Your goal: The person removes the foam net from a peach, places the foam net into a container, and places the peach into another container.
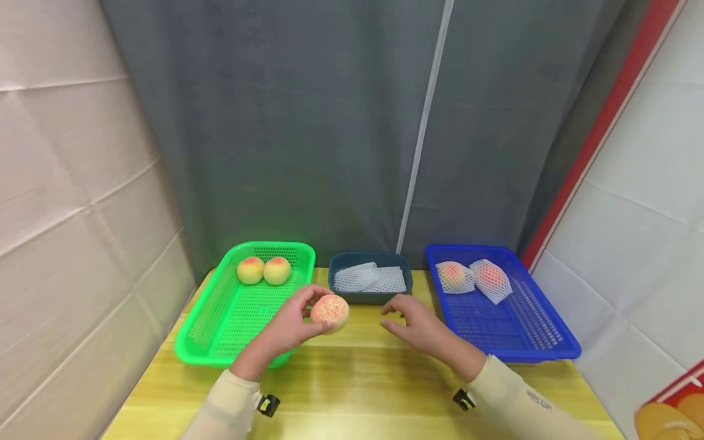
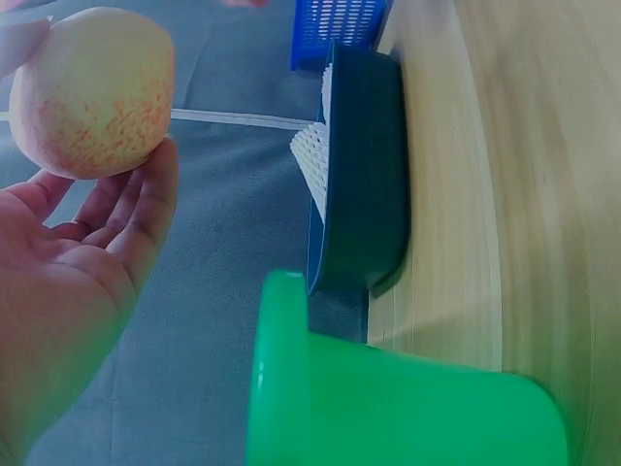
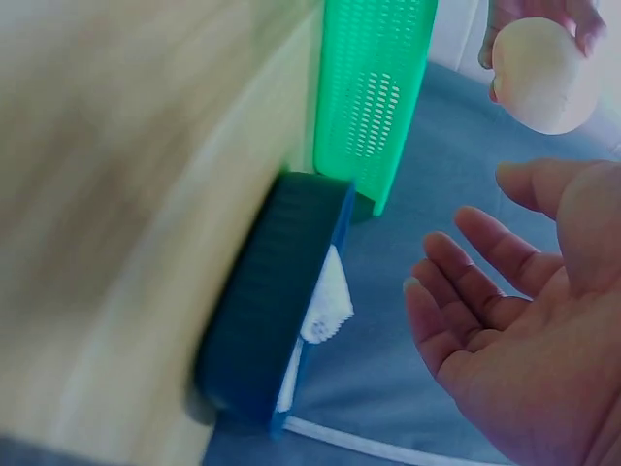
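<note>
My left hand grips a peach between thumb and fingers, above the table near the green basket's right edge. In the left wrist view the same peach shows yellow skin with red speckles. My right hand holds nothing; its fingers are loosely bent, apart from the peach, in front of the small dark bin. White foam net sleeves lie in that bin. Two more peaches sit at the back of the green basket.
At the right stands a blue basket with two peaches in foam nets. The baskets and bin rest on a wooden table. A grey curtain hangs behind it, with pale walls at both sides.
</note>
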Tool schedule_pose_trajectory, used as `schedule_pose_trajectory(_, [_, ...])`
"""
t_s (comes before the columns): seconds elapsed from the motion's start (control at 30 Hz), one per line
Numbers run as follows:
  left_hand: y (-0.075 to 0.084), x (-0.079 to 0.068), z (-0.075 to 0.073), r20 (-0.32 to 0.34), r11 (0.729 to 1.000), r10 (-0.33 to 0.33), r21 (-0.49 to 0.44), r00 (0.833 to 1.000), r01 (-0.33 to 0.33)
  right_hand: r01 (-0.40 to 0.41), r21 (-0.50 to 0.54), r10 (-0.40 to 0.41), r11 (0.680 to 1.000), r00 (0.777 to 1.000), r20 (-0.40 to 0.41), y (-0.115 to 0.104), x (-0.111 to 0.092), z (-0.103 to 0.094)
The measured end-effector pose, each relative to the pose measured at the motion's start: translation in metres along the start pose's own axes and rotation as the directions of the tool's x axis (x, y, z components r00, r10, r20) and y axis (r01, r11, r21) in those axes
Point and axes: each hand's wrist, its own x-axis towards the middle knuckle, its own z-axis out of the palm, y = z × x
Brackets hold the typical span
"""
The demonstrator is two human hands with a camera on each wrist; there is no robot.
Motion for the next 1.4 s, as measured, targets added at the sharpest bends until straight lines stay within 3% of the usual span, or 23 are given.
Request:
schedule_pose_trajectory(0.23, [0.002,-0.004,0.001,0.07,1.0,-0.009,0.013,0.997,0.008,0.025,-0.055,-0.027,0.998,0.999,-0.044,0.008,-0.03,0.014])
schedule_pose_trajectory(0.53, [-0.001,-0.007,0.005,0.096,0.999,0.005,0.043,0.995,-0.009,-0.021,-0.043,0.019,0.999,0.999,-0.051,0.012,-0.042,0.024])
schedule_pose_trajectory(0.77, [0.0,-0.009,-0.005,0.116,0.989,-0.008,0.145,0.993,-0.009,-0.069,0.067,0.066,0.995,0.997,0.043,0.011,-0.046,0.028])
schedule_pose_trajectory(0.93, [0.004,-0.011,-0.03,0.085,0.972,-0.007,0.235,0.996,-0.013,-0.107,0.13,0.095,0.986,0.991,0.099,0.012,-0.046,0.028])
schedule_pose_trajectory(1.13, [0.004,-0.01,-0.078,-0.006,0.962,-0.035,0.27,0.999,0.036,-0.111,0.171,0.092,0.979,0.989,0.114,0.014,-0.044,0.029])
schedule_pose_trajectory(1.3, [-0.007,0.0,-0.115,-0.081,0.948,-0.076,0.304,0.994,0.097,-0.122,0.175,0.101,0.977,0.987,0.121,0.018,-0.047,0.029])
schedule_pose_trajectory(1.4, [-0.019,0.006,-0.133,-0.118,0.926,-0.129,0.342,0.985,0.162,-0.124,0.177,0.104,0.976,0.988,0.117,0.019,-0.049,0.029])
